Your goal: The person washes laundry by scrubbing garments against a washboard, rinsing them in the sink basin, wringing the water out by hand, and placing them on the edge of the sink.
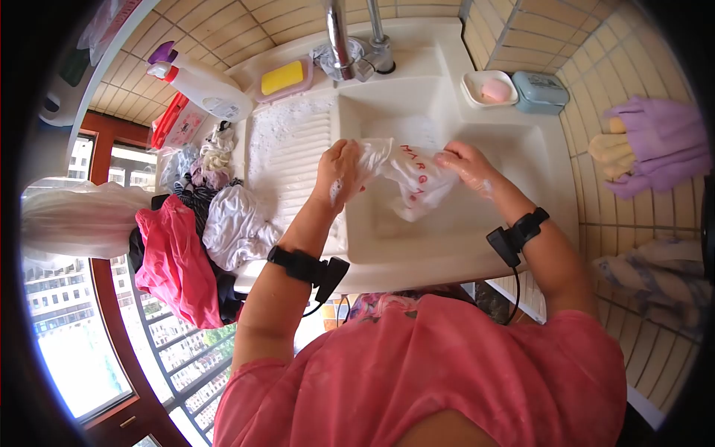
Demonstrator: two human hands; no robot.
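A wet white cloth (423,186) with red printed letters is stretched between my two hands above the sink basin (402,242). My left hand (341,173) is closed on its bunched left end, with suds on the wrist. At the upper right corner, my right hand (465,165) grips the cloth between thumb and fingers, and foam clings to that wrist too. The cloth's lower edge hangs loose over the basin. To the left of my left hand lies the ribbed washboard (290,141), with foam on its upper part.
A chrome faucet (337,37) rises at the back. A yellow sponge (283,77), spray bottle (208,89), pink soap (495,91) and blue soap box (541,92) stand around the rim. White laundry (237,223) and a pink garment (175,261) lie at left. Purple gloves (659,145) hang right.
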